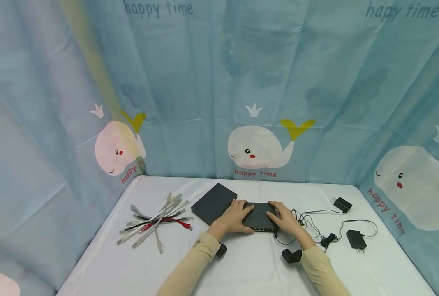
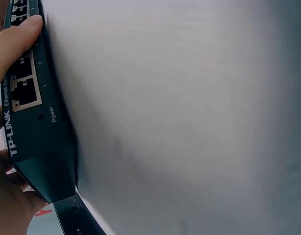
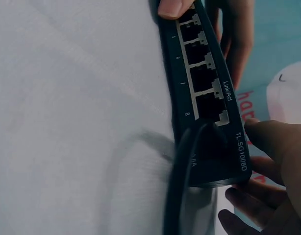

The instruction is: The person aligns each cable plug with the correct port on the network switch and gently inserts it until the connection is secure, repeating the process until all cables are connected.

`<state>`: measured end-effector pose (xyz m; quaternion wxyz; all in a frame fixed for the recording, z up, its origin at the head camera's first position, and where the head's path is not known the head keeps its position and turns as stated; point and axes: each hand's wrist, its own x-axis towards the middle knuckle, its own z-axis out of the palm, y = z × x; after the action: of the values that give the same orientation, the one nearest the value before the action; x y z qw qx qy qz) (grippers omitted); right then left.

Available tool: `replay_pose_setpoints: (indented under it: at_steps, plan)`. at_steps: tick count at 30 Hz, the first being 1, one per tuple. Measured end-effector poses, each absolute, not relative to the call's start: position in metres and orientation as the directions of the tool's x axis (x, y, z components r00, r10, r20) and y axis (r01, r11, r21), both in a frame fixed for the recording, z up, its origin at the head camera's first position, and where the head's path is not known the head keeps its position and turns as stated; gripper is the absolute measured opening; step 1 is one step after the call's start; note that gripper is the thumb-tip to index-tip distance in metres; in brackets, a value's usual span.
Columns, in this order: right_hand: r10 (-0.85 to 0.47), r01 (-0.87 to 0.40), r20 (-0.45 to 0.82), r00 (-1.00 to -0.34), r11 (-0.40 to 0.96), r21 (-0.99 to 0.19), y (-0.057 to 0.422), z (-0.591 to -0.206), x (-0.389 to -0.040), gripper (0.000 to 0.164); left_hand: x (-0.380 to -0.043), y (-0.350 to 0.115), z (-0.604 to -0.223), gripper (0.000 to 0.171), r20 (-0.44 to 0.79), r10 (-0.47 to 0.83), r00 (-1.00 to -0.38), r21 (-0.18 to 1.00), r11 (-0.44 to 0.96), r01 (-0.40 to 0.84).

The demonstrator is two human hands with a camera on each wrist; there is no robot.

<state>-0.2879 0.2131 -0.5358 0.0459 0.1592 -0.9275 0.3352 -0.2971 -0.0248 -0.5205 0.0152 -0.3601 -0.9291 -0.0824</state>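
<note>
A black TP-LINK Ethernet switch (image 1: 259, 214) lies on the white table, its row of ports facing the person. My left hand (image 1: 235, 218) grips its left end, with the thumb on the port face (image 2: 25, 90) and other fingers behind. At the right end, my right hand (image 1: 284, 220) holds the switch, thumb on top and fingers around the far corner and side. A black cable (image 3: 177, 186) enters the front beside port 8. No network cable shows in the visible ports.
A larger flat black box (image 1: 213, 204) lies behind and left of the switch. Farther left is a pile of grey, black and red network cables (image 1: 156, 222). To the right lie thin black cords (image 1: 312, 226) and two black power adapters (image 1: 343, 204). Patterned curtains (image 1: 190, 144) surround the table.
</note>
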Motion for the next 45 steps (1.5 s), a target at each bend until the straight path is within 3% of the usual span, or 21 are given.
replay_pose_setpoints:
  at_steps: [15, 33, 45]
  plan:
    - [-0.245, -0.342, 0.24, -0.939, 0.719, -0.605, 0.216, -0.542, -0.28, 0.054, -0.285, -0.032, -0.518, 0.081, -0.007, 0.677, -0.736, 0.251, 0.714, 0.654]
    - [-0.197, -0.348, 0.307, -0.931, 0.734, -0.583, 0.221, -0.548, -0.253, 0.055, -0.275, -0.037, -0.521, 0.069, 0.075, 0.722, -0.688, 0.221, 0.661, 0.717]
    - [-0.13, -0.306, 0.324, -0.937, 0.755, -0.58, 0.216, -0.545, -0.233, 0.059, -0.274, -0.041, -0.519, 0.061, 0.097, 0.718, -0.689, 0.237, 0.656, 0.717]
